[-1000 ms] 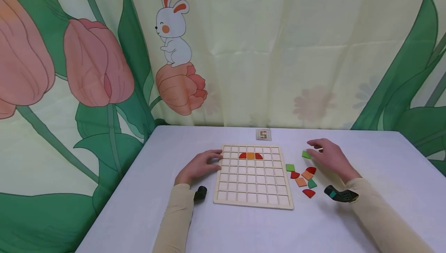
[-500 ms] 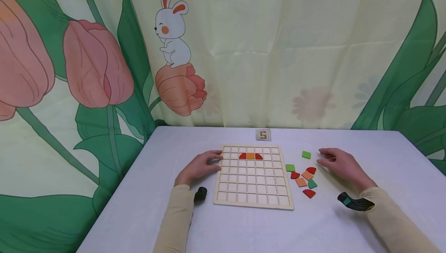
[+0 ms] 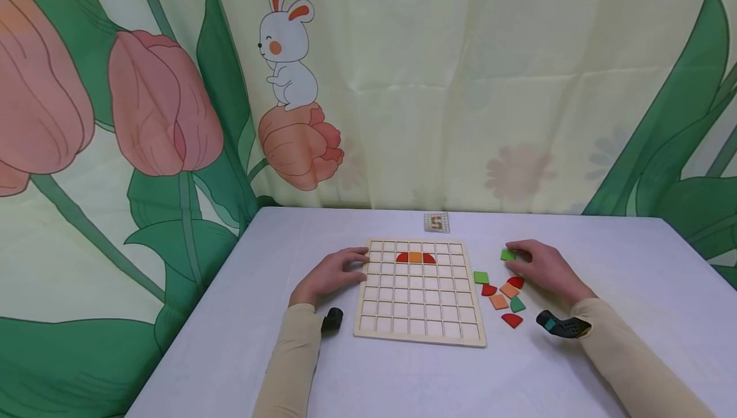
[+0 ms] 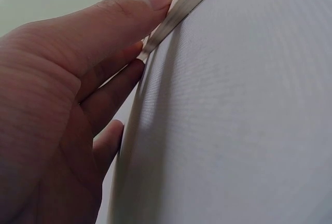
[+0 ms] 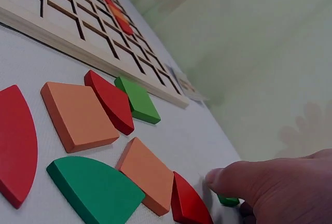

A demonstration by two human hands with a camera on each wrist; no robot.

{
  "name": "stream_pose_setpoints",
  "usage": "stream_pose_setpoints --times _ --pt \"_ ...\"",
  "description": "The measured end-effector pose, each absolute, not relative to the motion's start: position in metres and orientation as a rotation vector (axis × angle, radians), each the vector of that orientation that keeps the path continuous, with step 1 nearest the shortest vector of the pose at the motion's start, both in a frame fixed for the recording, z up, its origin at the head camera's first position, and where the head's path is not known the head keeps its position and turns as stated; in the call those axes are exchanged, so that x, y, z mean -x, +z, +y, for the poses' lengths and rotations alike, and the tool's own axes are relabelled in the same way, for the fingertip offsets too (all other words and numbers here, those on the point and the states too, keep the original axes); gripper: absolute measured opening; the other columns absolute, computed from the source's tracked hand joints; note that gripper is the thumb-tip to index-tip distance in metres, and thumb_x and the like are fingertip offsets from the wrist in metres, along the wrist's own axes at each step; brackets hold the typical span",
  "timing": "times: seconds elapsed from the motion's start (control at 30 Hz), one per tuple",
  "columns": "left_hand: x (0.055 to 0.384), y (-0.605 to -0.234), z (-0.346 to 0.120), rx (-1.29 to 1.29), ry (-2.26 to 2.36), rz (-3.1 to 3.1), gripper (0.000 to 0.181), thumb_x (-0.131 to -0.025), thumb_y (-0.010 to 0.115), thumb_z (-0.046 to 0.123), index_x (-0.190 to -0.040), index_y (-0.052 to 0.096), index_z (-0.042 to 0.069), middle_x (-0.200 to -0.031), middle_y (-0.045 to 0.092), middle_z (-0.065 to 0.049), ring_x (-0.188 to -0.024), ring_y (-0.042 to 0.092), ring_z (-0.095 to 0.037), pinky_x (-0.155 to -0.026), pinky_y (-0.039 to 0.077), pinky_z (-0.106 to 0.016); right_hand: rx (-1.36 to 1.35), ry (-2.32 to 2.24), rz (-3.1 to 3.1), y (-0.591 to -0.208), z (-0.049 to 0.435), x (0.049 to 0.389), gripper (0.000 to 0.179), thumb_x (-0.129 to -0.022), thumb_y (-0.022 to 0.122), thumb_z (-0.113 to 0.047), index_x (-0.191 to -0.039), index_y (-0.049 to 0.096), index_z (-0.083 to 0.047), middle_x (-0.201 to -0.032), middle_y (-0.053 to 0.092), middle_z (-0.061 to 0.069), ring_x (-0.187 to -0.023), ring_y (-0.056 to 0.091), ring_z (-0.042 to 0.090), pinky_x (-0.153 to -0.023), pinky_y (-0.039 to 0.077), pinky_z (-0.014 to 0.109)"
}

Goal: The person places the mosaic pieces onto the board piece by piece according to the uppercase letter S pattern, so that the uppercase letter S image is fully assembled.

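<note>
My left hand (image 3: 335, 273) rests at the left edge of a wooden grid board (image 3: 420, 340), its fingertips touching the rim in the left wrist view. In one row of the board lie an orange square tile (image 3: 415, 257) and a red quarter-round tile on either side of it. My right hand (image 3: 544, 269) has thumb and index finger around a light green square tile (image 3: 508, 255) to the right of the board; the hand partly hides this tile in the right wrist view.
Between board and right hand lie another green square tile (image 3: 481, 278), orange squares (image 5: 78, 115), red quarter-rounds (image 5: 13, 146) and a dark green quarter-round (image 5: 96, 187). A small pattern card (image 3: 436, 223) lies behind the board. A printed curtain (image 3: 403, 85) hangs at the table's back.
My right hand drew back to the right from the light green tile, then came left again and now has its fingers around it. The left hand and board stay put.
</note>
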State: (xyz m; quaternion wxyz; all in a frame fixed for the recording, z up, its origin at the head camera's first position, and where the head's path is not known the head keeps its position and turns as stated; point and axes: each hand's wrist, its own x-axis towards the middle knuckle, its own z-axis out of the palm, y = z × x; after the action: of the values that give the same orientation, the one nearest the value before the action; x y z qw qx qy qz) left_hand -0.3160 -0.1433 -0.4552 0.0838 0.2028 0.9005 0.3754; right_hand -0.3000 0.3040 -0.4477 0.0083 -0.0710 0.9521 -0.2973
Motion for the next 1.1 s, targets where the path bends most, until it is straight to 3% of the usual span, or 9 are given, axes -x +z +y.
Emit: stream_pose_setpoints --times 0.4,0.67,1.1 --pt "0.316 -0.453 -0.143 -0.585 1.112 2.683 0.041 -0.089 0.073 0.026 -0.128 0.065 0.015 -0.147 0.047 0.007 -0.141 0.035 -0.017 -0.115 0.030 -0.040 0.263 -0.899 2.984 -0.446 0.294 0.311 0.038 -0.092 0.067 -0.012 -0.125 0.061 0.006 -0.124 0.057 0.028 -0.114 0.050 0.043 -0.097 0.045 0.059" --pt "0.317 -0.456 -0.143 -0.608 1.123 2.675 0.041 -0.089 0.073 0.026 -0.127 0.065 0.015 -0.147 0.048 0.006 -0.140 0.036 -0.019 -0.115 0.030 -0.042 0.203 -0.844 2.980 -0.446 0.291 0.309 0.050 -0.091 0.068 -0.018 -0.131 0.055 0.009 -0.126 0.052 0.031 -0.114 0.049 0.045 -0.095 0.047 0.059" --pt "0.316 -0.455 -0.143 -0.606 1.103 2.689 0.041 -0.089 0.073 0.025 -0.127 0.065 0.015 -0.147 0.048 0.006 -0.140 0.036 -0.018 -0.115 0.030 -0.040 0.292 -0.885 2.989 -0.436 0.280 0.308 0.041 -0.093 0.066 -0.015 -0.126 0.060 0.007 -0.119 0.059 0.025 -0.105 0.054 0.038 -0.091 0.050 0.054"
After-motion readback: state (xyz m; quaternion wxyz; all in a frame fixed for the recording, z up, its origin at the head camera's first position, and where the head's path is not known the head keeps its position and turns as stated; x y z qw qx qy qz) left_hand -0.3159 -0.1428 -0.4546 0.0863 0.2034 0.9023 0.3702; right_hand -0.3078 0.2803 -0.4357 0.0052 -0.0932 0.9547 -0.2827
